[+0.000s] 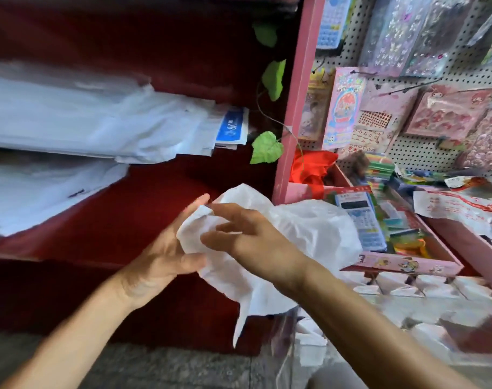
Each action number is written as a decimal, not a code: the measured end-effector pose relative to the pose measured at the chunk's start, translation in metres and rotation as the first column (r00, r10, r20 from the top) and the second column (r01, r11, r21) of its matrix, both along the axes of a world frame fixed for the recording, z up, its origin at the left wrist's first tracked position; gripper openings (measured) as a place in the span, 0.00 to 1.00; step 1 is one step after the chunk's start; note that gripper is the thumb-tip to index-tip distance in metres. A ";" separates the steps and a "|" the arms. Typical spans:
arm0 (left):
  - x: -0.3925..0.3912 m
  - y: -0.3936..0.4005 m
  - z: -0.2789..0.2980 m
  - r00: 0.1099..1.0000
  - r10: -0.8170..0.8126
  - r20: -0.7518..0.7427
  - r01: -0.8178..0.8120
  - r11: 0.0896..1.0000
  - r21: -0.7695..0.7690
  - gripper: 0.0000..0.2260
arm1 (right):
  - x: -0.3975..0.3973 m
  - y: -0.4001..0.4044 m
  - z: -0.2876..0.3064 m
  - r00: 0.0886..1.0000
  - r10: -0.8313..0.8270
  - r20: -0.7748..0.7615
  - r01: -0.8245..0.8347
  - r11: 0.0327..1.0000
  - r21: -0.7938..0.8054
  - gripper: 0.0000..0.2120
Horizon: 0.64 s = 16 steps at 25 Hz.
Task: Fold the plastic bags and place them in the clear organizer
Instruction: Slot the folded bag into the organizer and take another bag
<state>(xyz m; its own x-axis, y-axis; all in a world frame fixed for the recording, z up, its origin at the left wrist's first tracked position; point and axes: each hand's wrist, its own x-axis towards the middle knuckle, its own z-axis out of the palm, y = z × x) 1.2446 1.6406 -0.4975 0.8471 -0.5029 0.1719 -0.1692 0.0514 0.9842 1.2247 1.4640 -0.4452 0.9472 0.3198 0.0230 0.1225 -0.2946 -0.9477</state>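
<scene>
A white, crumpled plastic bag [303, 234] hangs in the air between both my hands, in front of a dark red shelf. My left hand [160, 254] holds its left part, thumb curled under the plastic and fingers up behind it. My right hand [247, 234] lies over the front of the bag and pinches its top edge with fingertips. One bag handle dangles down below. The clear organizer [284, 357] stands low at centre right, with white folded bags [309, 332] inside it; its walls are hard to make out.
Stacks of white paper packs [93, 122] lie on the red shelves at left. A pink shelf post [298, 108] and pegboard with sticker packs rise at right. A pink tray with calculators [360, 220] and small goods sits behind the bag. Green fake leaves [267, 147] hang by the post.
</scene>
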 end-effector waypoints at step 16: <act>-0.016 0.135 -0.039 0.479 0.839 -0.258 -0.857 0.510 0.066 0.05 | 0.082 0.033 -0.079 0.960 -0.031 -0.277 -0.062 0.946 -0.319 0.16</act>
